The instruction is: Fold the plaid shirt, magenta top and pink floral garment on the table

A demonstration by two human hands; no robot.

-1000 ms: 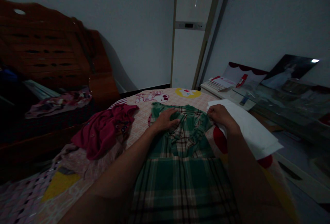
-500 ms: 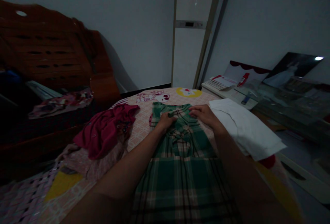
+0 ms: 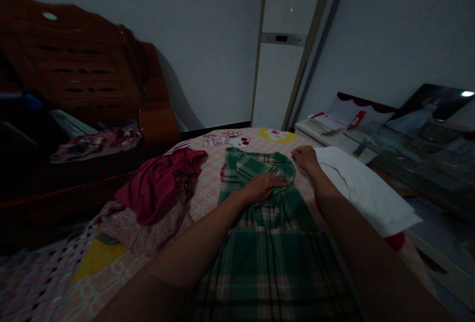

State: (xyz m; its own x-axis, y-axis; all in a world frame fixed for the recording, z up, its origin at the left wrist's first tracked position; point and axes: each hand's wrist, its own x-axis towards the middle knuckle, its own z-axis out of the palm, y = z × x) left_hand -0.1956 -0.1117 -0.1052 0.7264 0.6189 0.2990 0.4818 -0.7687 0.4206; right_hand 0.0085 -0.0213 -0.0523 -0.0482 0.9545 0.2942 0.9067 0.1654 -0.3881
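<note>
A green plaid dress [image 3: 270, 262] lies lengthwise before me, its upper part rumpled and partly folded over. My left hand [image 3: 261, 187] rests flat on that upper part, fingers stretched to the right. Just beyond the dress's upper right edge is my right hand [image 3: 306, 158], its fingers curled closed; whatever they hold, if anything, is hidden. White folded cloth [image 3: 363, 188] lies beside the right wrist. To the left is a heap with a dark pink garment [image 3: 156, 188] on top of a pale pinkish one [image 3: 129, 228].
The patterned pink cover [image 3: 208, 196] lies under the clothes. A wooden bench [image 3: 85, 79] stands at left with things on its seat. On the right, a glass-topped cabinet [image 3: 393, 149] carries papers [image 3: 322, 121] and a framed picture [image 3: 426, 109]. A tall white unit [image 3: 280, 79] stands behind.
My left hand has moved right and flattened on the dress. My right hand has come off the dress to the right and curled closed. The dress's upper right part is now folded over.
</note>
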